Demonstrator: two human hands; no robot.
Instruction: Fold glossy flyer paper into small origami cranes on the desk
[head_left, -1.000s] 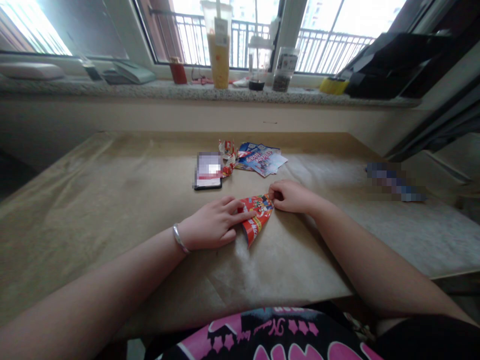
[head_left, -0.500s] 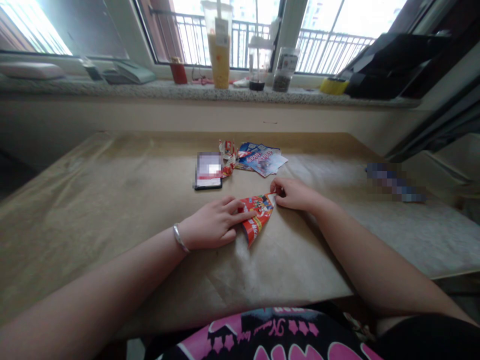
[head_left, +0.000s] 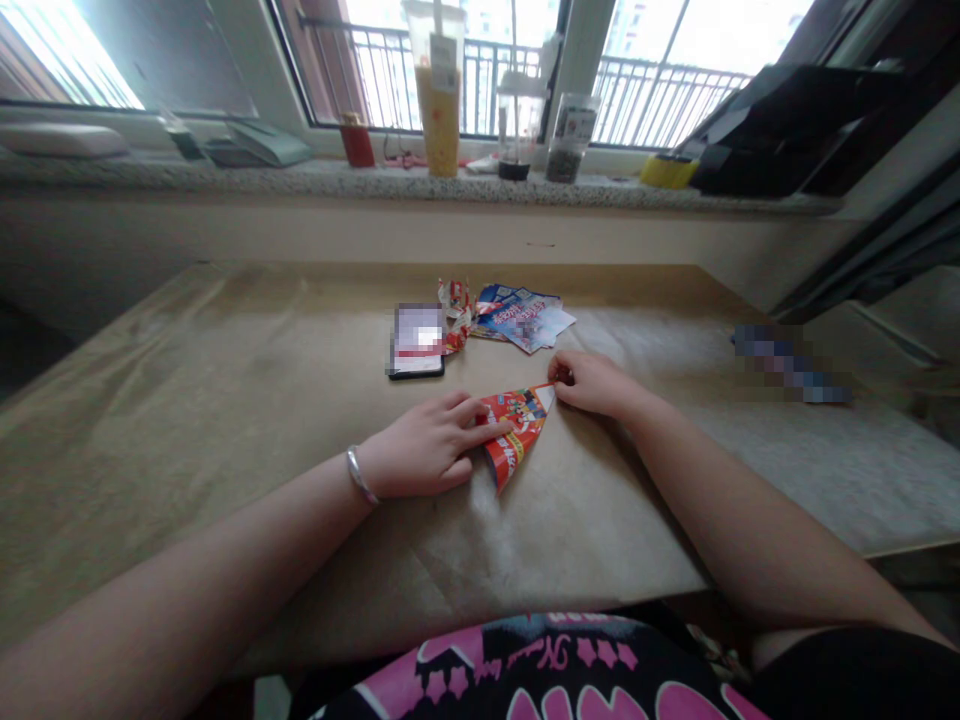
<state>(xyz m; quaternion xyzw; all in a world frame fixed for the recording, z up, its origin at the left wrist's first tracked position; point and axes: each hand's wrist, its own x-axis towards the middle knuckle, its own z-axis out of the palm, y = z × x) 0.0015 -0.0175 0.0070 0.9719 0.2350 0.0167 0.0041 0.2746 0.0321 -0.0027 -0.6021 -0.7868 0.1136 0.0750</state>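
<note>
A red printed wrapper, folded to a pointed shape with a white tip, lies on the table in front of me. My left hand rests at its left side, fingers stretched out, with the index finger pressing on the printed face. At the far right corner, my right hand has thumb and fingers pinched together at the white tip. Part of the wrapper's left edge is hidden under the left fingers.
Beyond my hands lie a phone, torn red and white wrapper scraps and a fan of blue printed cards. A blurred bluish item is at the right. Cups and jars, including a tall yellow-filled cup, line the windowsill.
My right hand has shifted slightly right and away from me, and more of the white tip shows. My left hand and the wrapper's body stay where they were.
</note>
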